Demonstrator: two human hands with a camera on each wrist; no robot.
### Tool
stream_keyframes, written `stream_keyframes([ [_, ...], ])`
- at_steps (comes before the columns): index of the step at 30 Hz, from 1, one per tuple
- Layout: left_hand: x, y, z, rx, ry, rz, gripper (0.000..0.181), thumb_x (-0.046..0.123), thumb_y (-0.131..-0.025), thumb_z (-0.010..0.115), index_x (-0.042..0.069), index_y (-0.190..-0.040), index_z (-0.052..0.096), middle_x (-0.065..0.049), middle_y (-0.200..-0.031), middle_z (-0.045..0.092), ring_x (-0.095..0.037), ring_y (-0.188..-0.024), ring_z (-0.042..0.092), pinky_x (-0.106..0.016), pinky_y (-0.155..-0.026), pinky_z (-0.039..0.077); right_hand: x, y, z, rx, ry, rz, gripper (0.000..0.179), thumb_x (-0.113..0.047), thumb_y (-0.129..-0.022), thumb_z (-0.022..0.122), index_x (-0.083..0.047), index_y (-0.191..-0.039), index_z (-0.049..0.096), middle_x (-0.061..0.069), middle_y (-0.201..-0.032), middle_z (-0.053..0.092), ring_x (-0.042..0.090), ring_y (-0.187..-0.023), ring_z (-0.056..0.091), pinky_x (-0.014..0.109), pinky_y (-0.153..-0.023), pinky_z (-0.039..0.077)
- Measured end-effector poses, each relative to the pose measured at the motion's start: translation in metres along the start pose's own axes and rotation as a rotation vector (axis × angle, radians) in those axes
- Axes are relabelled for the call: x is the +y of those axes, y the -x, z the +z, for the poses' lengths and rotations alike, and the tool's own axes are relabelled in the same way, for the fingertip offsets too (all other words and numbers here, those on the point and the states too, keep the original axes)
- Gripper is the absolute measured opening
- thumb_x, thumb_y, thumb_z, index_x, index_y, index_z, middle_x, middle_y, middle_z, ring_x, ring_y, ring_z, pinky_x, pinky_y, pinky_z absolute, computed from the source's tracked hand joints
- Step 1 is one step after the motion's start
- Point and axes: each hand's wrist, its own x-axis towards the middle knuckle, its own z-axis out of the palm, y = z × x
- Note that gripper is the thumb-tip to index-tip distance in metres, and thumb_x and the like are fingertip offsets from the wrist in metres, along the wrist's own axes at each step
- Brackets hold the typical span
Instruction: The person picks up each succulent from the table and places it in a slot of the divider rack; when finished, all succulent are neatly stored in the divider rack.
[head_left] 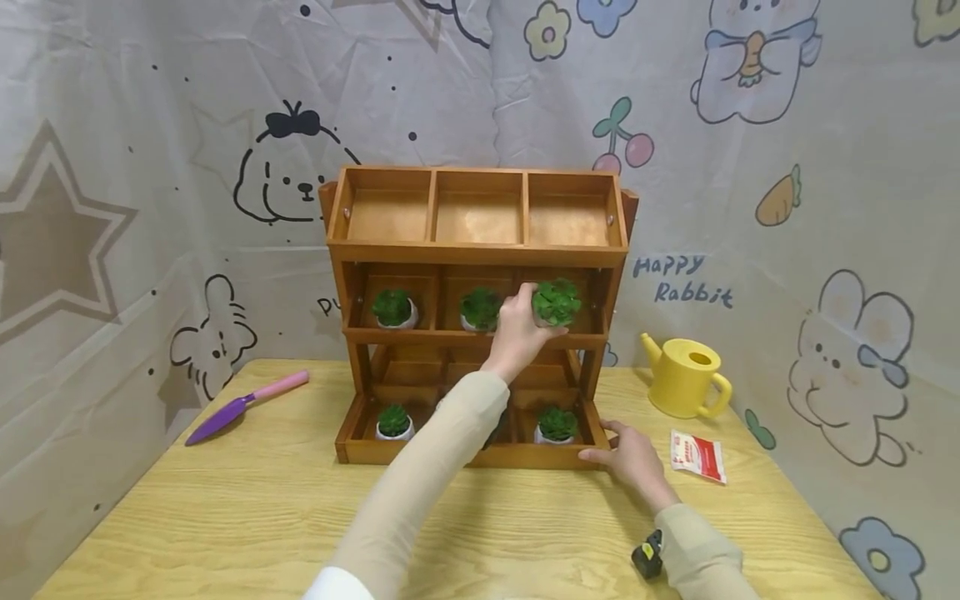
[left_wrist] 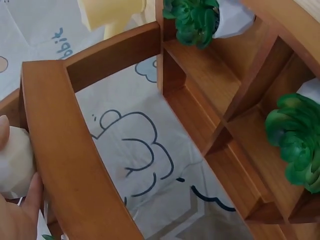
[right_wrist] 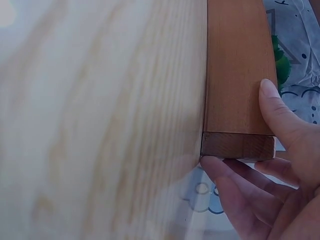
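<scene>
My left hand (head_left: 516, 335) holds a small green potted succulent (head_left: 557, 302) at the right compartment of the middle tier of a wooden shelf (head_left: 480, 255). In the left wrist view, fingers and thumb lie around its faceted white pot (left_wrist: 16, 165) beside a shelf board. My right hand (head_left: 633, 460) grips the front right corner of the bottom tier. The right wrist view shows its thumb on the front board (right_wrist: 240, 65) and its fingers at the board's end. Two more succulents sit in the middle tier's left (head_left: 393, 308) and centre (head_left: 478, 308) compartments.
The bottom tier holds succulents at left (head_left: 393, 422) and right (head_left: 557, 425); my left arm hides its centre. A purple trowel (head_left: 240, 405) lies left on the table. At right are a yellow watering can (head_left: 681, 383) and a red-white packet (head_left: 697, 456).
</scene>
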Motion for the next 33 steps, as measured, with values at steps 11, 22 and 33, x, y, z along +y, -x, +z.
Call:
stream_keyframes([
  [11, -0.002, -0.005, 0.017, -0.003, -0.024, -0.022, 0.066, 0.023, -0.071, 0.085, 0.003, -0.123, 0.051, -0.016, -0.107, 0.067, -0.027, -0.096, 0.067, -0.037, -0.085, 0.054, -0.001, 0.003, 0.0, 0.001, 0.015, 0.009, 0.082, -0.046, -0.071, 0.081, -0.001, -0.133, 0.053, 0.02, -0.102, 0.069, 0.031, -0.09, 0.065, 0.044, -0.069, 0.051],
  [22, 0.008, -0.008, 0.026, -0.066, -0.085, -0.095, 0.065, 0.029, -0.079, 0.079, 0.003, -0.131, 0.05, -0.017, -0.119, 0.06, -0.03, -0.104, 0.064, -0.038, -0.085, 0.054, 0.001, -0.002, 0.001, 0.017, 0.0, 0.024, 0.082, -0.046, -0.072, 0.08, -0.003, -0.135, 0.052, 0.02, -0.106, 0.069, 0.031, -0.092, 0.065, 0.044, -0.07, 0.051],
  [33, 0.008, -0.007, 0.031, -0.082, -0.118, -0.168, 0.065, 0.032, -0.083, 0.075, 0.007, -0.136, 0.047, -0.017, -0.125, 0.05, -0.031, -0.099, 0.064, -0.039, -0.081, 0.055, 0.001, -0.001, 0.002, 0.016, 0.01, 0.018, 0.082, -0.047, -0.072, 0.08, -0.003, -0.135, 0.052, 0.02, -0.106, 0.069, 0.031, -0.092, 0.066, 0.043, -0.069, 0.051],
])
